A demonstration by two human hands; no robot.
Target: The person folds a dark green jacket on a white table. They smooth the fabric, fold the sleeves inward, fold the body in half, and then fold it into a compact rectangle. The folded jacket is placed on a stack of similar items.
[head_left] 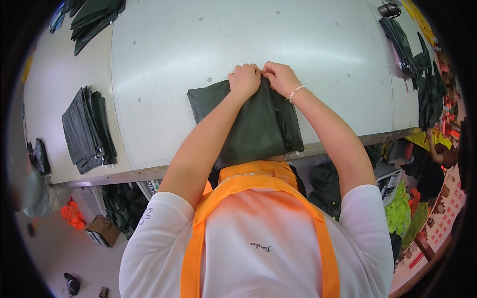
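Note:
A folded dark green piece of smooth, coated-looking fabric lies at the table's near edge, its near end hanging slightly over toward my apron. Both hands meet at its far edge, almost touching each other. My left hand is closed, knuckles up, over the top of the fabric. Beside it my right hand pinches the same edge between thumb and fingers; a beaded bracelet circles that wrist. What kind of article the fabric is, I cannot make out. The fingertips of my left hand are partly hidden.
A pale worktable spreads in front of me. Dark folded stacks lie at its left, far left and far right. Beneath are dark bundles, a cardboard box and bright yellow-green cloth. Another person's arm shows at right.

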